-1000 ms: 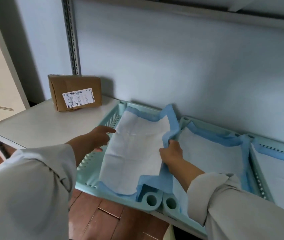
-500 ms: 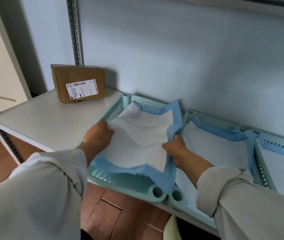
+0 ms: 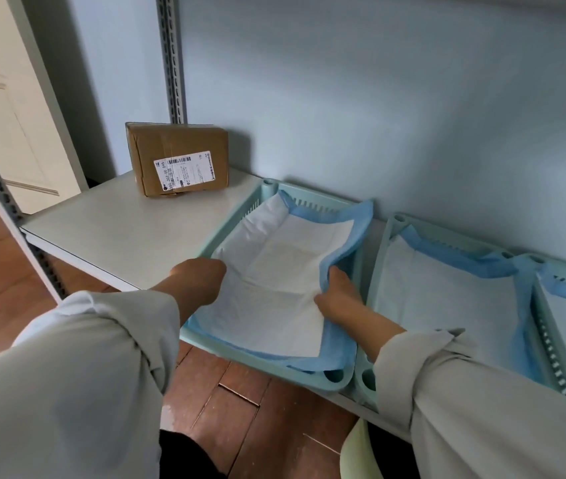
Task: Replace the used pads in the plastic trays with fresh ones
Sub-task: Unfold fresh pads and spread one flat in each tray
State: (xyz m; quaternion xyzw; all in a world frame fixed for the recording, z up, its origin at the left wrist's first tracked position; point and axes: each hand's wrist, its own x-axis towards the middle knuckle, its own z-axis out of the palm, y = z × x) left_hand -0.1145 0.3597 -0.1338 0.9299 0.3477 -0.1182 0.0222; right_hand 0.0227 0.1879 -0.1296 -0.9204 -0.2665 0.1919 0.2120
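A white pad with a blue border (image 3: 285, 267) lies in the leftmost pale green plastic tray (image 3: 312, 202) on the shelf. My left hand (image 3: 200, 278) grips the pad's left edge, fingers curled under it. My right hand (image 3: 335, 292) grips the pad's right blue edge, which stands up above the tray wall. The middle tray (image 3: 393, 223) holds another white and blue pad (image 3: 447, 292). A third tray (image 3: 550, 340) with a pad shows at the far right, partly cut off by the frame.
A brown cardboard box (image 3: 178, 160) with a white label stands at the back left of the white shelf (image 3: 108, 233). A grey slotted upright (image 3: 171, 63) runs up the wall behind it. Wooden floor lies below the shelf's front edge.
The pad's left side has been drawn down into the tray and lies flatter. My left hand moved from the tray's left rim onto the pad's edge. My right hand kept its hold.
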